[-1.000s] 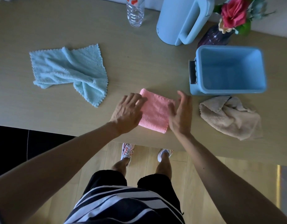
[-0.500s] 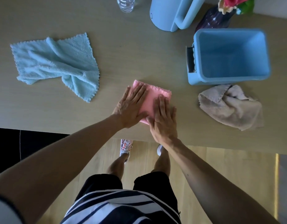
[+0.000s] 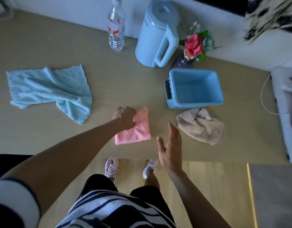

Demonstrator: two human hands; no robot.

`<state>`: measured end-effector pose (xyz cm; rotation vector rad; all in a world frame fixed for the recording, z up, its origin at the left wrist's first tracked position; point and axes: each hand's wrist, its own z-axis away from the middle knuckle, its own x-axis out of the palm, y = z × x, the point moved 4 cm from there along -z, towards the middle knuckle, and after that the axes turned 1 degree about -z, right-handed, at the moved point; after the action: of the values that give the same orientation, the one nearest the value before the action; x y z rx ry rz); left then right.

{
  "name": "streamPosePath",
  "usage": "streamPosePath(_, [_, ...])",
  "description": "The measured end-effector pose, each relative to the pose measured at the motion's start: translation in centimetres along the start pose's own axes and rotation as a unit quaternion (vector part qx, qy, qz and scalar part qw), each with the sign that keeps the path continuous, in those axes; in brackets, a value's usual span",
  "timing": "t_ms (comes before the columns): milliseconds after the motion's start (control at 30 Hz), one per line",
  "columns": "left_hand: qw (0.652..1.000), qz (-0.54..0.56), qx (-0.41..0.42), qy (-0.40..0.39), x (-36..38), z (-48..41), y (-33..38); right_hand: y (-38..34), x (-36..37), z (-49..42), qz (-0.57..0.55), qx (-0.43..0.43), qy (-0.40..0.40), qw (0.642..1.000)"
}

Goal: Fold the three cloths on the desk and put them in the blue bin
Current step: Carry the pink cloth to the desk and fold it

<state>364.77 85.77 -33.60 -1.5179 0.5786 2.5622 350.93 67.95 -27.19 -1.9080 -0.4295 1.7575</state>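
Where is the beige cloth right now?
In the head view the beige cloth lies crumpled on the desk's right side, just in front of the blue bin, right of the pink cloth.

Left hand (image 3: 124, 118) curled, knuckles up; right hand (image 3: 170, 148) flat, fingers spread, raised.

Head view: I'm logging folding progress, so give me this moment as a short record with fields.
pink cloth: folded, on the desk near its front edge
left hand: curled fingers gripping the pink cloth's left edge
right hand: open, off the cloth
light blue cloth: unfolded, far left
beige cloth: crumpled, just in front of the blue bin
blue bin contents: none visible
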Motion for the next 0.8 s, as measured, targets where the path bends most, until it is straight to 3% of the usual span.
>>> streamPosePath(133, [0.98,0.188,-0.054,-0.041,-3.0,1.5,0.0,-1.8,-1.6,-1.9,-0.065,-0.017,0.018,0.998])
streamPosePath(233, [0.951,0.3,-0.064,0.038,-7.3,3.3,1.0,-3.3,-3.9,-4.1,-0.141,-0.048,0.045,0.988])
streamPosePath(300, [0.909,0.396,-0.068,0.108,-10.1,4.0,2.1,-3.3,-6.3,-6.2,-0.191,-0.042,0.057,0.979])
streamPosePath(367, [0.853,0.5,-0.06,0.138,-12.6,4.3,4.0,-2.6,-8.3,-8.6,-0.263,0.024,0.02,0.964])
streamPosePath(433, [0.798,0.583,-0.033,0.145,-14.5,4.0,7.1,-1.8,-9.9,-11.1,-0.368,0.112,-0.06,0.921])
streamPosePath(500, [0.754,0.64,-0.006,0.144,-15.5,3.3,9.9,-1.0,-11.1,-12.9,-0.518,0.187,-0.112,0.827])
streamPosePath(533, [0.742,0.655,0.003,0.14,-15.9,2.6,11.4,-0.5,-12.3,-13.8,-0.555,0.196,-0.112,0.8])
streamPosePath(567, [0.738,0.661,0.007,0.136,-16.1,1.9,12.7,0.1,-13.8,-14.7,-0.552,0.184,-0.099,0.807])
streamPosePath(667, [0.754,0.645,-0.001,0.124,-16.1,-0.8,15.7,3.3,-17.7,-17.7,-0.448,0.121,-0.045,0.885])
streamPosePath(733, [0.76,0.639,-0.014,0.122,-15.8,-2.7,17.5,5.4,-19.1,-19.6,-0.394,0.106,-0.047,0.912])
streamPosePath(800, [0.787,0.595,-0.053,0.157,-15.6,-4.1,18.7,7.2,-19.7,-21.3,-0.332,0.093,-0.068,0.936])
